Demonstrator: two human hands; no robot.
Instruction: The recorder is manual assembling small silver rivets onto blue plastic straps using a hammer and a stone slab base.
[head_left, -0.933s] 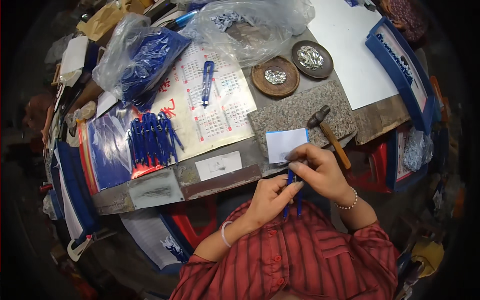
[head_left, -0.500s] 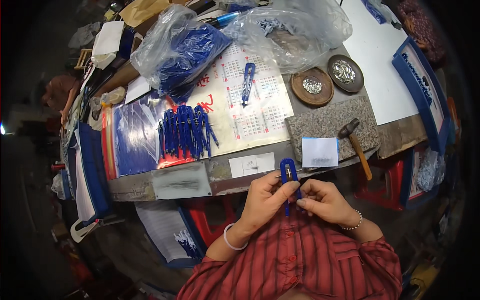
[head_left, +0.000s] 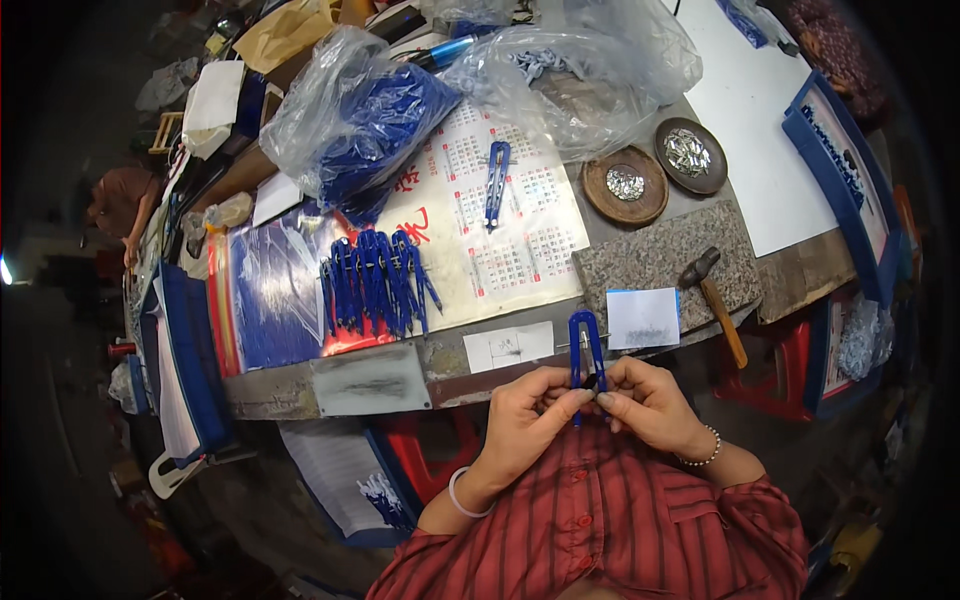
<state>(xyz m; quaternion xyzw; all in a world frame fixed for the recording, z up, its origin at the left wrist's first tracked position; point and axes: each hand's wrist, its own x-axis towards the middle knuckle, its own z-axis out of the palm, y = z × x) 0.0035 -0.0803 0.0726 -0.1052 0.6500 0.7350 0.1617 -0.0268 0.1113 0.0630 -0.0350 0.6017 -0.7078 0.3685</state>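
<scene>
In front of my chest, my left hand (head_left: 530,415) and my right hand (head_left: 648,405) both pinch a blue bow compass (head_left: 583,317). Its arched top points away from me and its two legs run down between my fingers. A thin metal rod crosses between the legs, and a small black piece shows at my fingertips. The lower leg ends are partly hidden by my thumbs. Beyond my left hand, several similar blue compasses (head_left: 372,280) lie side by side on the table. A single blue compass (head_left: 495,187) rests on the printed calendar sheet (head_left: 545,205).
A hammer (head_left: 722,322) lies on a granite slab (head_left: 665,245) beside a white paper pad (head_left: 643,318). Behind stand a wooden bowl (head_left: 596,195) and a dark bowl (head_left: 716,178) of small metal parts. Clear plastic bags (head_left: 320,100) hold blue pieces. Blue trays (head_left: 200,350) flank the table.
My fingers have come closer together around the compass, lower on its legs. A black piece now shows between my fingertips. The whole view has shifted slightly.
</scene>
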